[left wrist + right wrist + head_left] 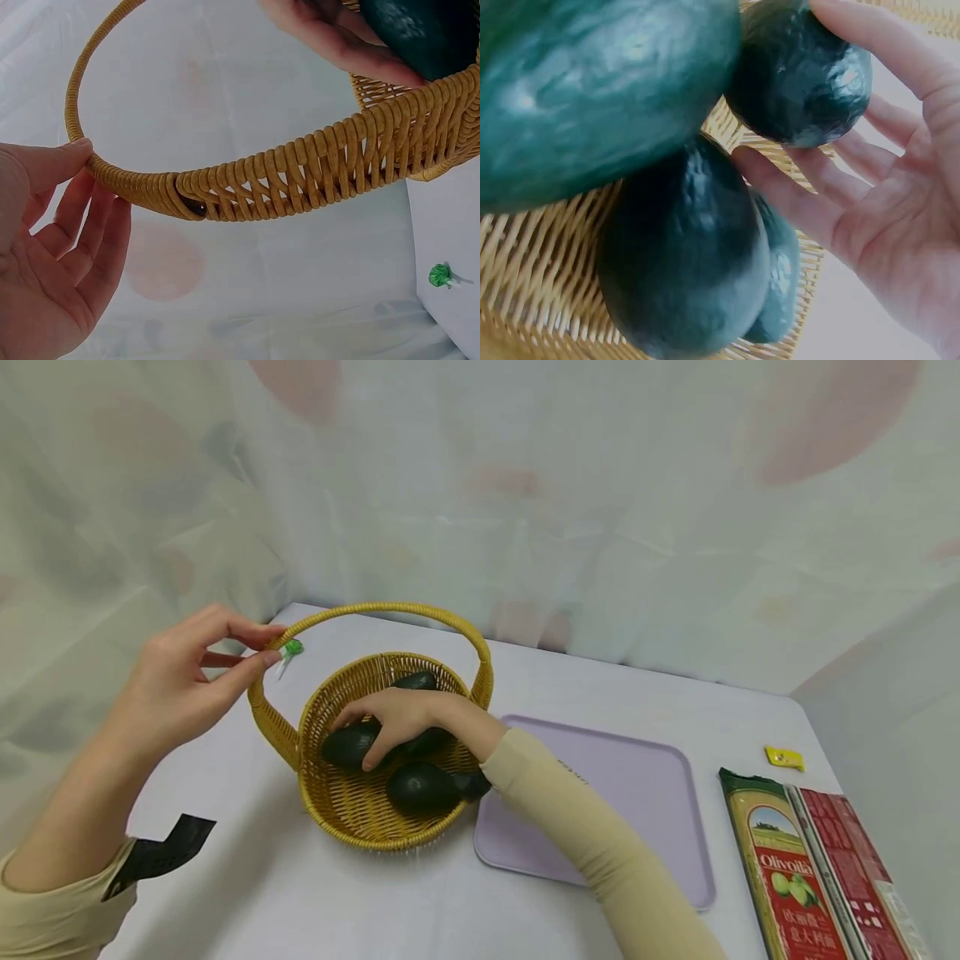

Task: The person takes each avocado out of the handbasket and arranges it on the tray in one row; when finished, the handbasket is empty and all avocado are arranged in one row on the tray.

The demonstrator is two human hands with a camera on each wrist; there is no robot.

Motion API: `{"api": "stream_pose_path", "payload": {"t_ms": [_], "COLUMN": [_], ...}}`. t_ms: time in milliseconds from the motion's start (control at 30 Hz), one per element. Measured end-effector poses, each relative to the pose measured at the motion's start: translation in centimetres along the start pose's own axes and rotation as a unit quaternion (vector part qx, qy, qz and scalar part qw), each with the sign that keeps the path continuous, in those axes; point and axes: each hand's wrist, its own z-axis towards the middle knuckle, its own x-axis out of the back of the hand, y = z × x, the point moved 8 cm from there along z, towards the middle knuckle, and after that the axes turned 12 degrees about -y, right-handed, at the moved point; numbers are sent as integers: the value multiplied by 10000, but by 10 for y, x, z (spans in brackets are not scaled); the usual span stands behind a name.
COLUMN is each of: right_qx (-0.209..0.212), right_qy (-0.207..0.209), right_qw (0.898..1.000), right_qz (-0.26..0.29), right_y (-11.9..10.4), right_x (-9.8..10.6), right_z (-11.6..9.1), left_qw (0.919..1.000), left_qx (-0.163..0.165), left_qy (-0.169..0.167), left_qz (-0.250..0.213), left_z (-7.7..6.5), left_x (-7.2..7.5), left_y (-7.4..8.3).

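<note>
A yellow wicker basket [352, 827] holds several dark green avocados. My left hand [187, 672] pinches the left side of its tall hoop handle [390, 607] between thumb and fingers. Inside the basket, my right hand [401, 718] grips an avocado [349, 747] by the left wall; in the right wrist view, thumb and fingers stand on either side of that avocado [802, 82]. Nearer the front rim lies another avocado [420, 789], its narrow end to the right. One more avocado [417, 680] shows at the back, and part of another sits under my right wrist.
Right of the basket lies a shallow lilac tray [637, 777], partly covered by my right sleeve. An Olivoila pasta bag [787, 868] and a small yellow packet [784, 758] lie at the far right. Behind the handle is a green-wrapped lollipop [292, 647]. Pale curtains stand behind the white table.
</note>
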Motion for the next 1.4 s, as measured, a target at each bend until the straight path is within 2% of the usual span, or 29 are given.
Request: {"api": "stream_pose_path", "payload": {"t_ms": [367, 800, 1000, 1167, 1400], "right_qx": [307, 444, 607, 454, 113], "right_qy": [308, 456, 648, 728, 713], "right_qw": [9990, 9976, 9944, 9918, 9817], "right_qz": [-76, 260, 581, 949, 1764], "right_y": [-13, -14, -5, 10, 41], "right_x": [1, -20, -27, -36, -55], "right_z": [-38, -103, -134, -159, -187], "left_qw": [10000, 9999, 9999, 9999, 9998], "left_qx": [-1, -117, -130, -151, -137], "left_qy": [5, -2, 9, 13, 33], "left_qz": [-6, -19, -57, -79, -136], "left_z": [-1, 2, 2, 1, 0], "left_x": [2, 1, 1, 2, 2], "left_y": [-2, -3, -5, -6, -8]}}
